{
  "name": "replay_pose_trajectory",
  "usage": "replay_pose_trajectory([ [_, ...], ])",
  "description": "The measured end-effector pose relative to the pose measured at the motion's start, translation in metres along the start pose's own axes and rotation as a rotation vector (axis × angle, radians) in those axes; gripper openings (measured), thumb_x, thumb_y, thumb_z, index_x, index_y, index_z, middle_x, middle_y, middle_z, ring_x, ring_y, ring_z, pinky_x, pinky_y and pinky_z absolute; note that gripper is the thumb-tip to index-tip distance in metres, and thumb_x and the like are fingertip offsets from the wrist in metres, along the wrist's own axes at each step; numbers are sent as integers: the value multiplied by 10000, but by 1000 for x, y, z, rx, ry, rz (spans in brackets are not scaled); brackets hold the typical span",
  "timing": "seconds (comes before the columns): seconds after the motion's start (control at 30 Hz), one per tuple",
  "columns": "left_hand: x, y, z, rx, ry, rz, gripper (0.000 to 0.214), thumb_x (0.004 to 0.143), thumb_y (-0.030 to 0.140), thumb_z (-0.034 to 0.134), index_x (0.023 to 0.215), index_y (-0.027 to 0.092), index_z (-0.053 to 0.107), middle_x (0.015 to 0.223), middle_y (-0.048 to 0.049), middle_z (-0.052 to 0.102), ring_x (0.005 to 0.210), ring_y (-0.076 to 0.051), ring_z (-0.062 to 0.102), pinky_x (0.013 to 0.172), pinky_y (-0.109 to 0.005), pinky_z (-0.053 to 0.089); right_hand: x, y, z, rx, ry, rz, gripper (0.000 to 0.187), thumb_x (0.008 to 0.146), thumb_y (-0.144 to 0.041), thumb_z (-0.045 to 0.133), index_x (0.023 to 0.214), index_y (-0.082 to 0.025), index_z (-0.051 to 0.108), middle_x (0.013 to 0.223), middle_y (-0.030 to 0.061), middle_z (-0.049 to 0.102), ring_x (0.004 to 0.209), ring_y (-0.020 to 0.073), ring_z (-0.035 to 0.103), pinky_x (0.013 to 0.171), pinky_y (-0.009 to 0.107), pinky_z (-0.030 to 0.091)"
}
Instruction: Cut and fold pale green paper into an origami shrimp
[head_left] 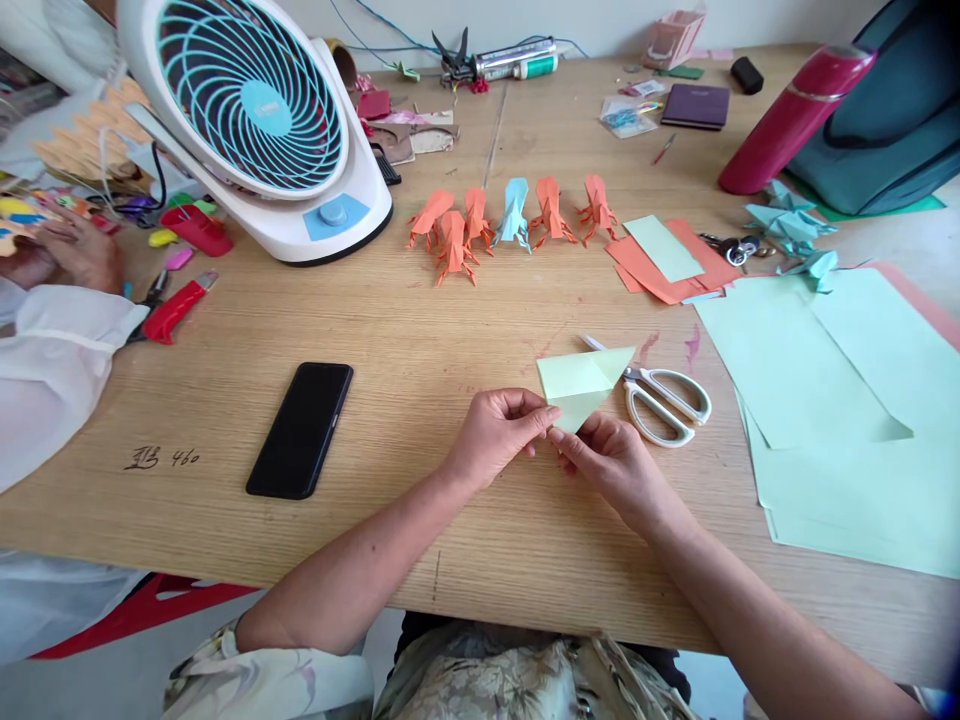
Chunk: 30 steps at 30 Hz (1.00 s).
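Observation:
A pale green sheet of folded paper is held up between both hands, its lower part folded to a point and creases across its face. My left hand pinches its lower left edge between thumb and fingers. My right hand grips the bottom corner, thumb in front and the other fingers partly hidden behind. Just beyond my right hand lie white-handled scissors, their blades partly covered by the paper.
Orange folded-paper figures and one blue figure stand ahead. Green sheets cover the right side. A black phone lies left, a fan beyond it. A co-worker's hands are at far left. A red flask stands back right.

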<state>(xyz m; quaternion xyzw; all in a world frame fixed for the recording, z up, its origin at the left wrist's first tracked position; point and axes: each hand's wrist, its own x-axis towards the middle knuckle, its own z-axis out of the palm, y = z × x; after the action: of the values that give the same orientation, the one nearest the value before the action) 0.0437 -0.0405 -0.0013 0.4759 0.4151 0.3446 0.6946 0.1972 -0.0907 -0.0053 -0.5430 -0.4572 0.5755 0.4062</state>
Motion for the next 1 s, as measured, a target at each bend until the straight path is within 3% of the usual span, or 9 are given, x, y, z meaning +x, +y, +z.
replay_pose_trajectory([
  [0.43, -1, 4, -3, 33, 110, 115, 289, 734, 362, 811, 656, 132, 655, 583, 36, 584, 423, -35, 486, 396, -159, 363, 0, 9, -3, -44, -27, -5, 397, 779, -522, 748, 692, -179, 566, 584, -14, 562, 514, 110, 475, 488, 247, 362],
  [0.73, -1, 6, -5, 11, 63, 130, 326, 743, 362, 806, 631, 136, 600, 554, 46, 564, 418, -32, 473, 416, -164, 339, -1, -3, 0, -6, -30, 12, 406, 725, -546, 778, 695, -180, 604, 627, 11, 612, 580, 142, 546, 547, 260, 439],
  [0.9, -4, 5, -2, -39, -11, 82, 357, 739, 411, 800, 630, 143, 591, 545, 34, 586, 439, -46, 478, 422, -170, 369, -3, -6, 0, -54, 19, 24, 440, 747, -585, 740, 657, -165, 641, 568, -3, 542, 514, 99, 400, 468, 239, 308],
  [1.0, -6, 6, 0, -42, -37, 50, 358, 717, 425, 811, 642, 142, 607, 581, 25, 615, 444, -45, 480, 419, -170, 380, -3, -1, -1, 1, 46, 29, 426, 711, -549, 790, 615, -168, 624, 551, -13, 508, 523, 100, 381, 477, 242, 303],
])
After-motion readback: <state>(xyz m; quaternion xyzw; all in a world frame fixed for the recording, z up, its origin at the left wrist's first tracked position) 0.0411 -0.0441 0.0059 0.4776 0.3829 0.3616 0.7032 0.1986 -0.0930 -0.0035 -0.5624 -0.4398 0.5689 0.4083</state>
